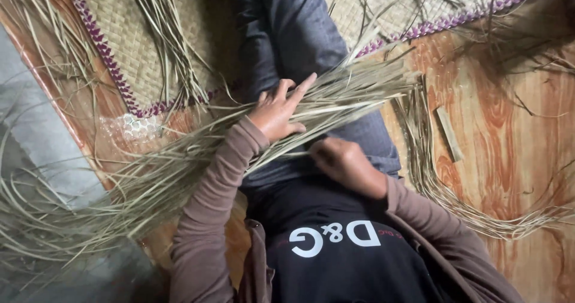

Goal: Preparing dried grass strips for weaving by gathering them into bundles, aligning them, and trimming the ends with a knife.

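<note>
A long bundle of dried grass strips lies across the person's lap at frame centre, running from 8 o'clock up to 2 o'clock. The left hand rests on top of the bundle w/ fingers spread and mostly straight, pressing the strips down rather than closing round them. Just at 4 o'clock of it, the right hand is curled into a loose fist w/ fingertips pinched on a single thin strip pulled from the bundle.

Beyond the hands: grey trouser leg stretches toward 12 o'clock, lying over a woven mat w/ purple-and-white edging. Loose strips scattered over the mat at 11 o'clock. At 3 o'clock, a curved sheaf of strips on the wood-pattern floor, and just beside it a small flat wooden stick. Grey surface at 9 o'clock.

Hard to make out: bundle's lower end fans out and blurs at 8 o'clock, cut off by frame edge; its mid-part hidden under the left forearm's brown sleeve. Right thumb not visible, so exact pinch unclear. Mat's far edges cut off at top.
</note>
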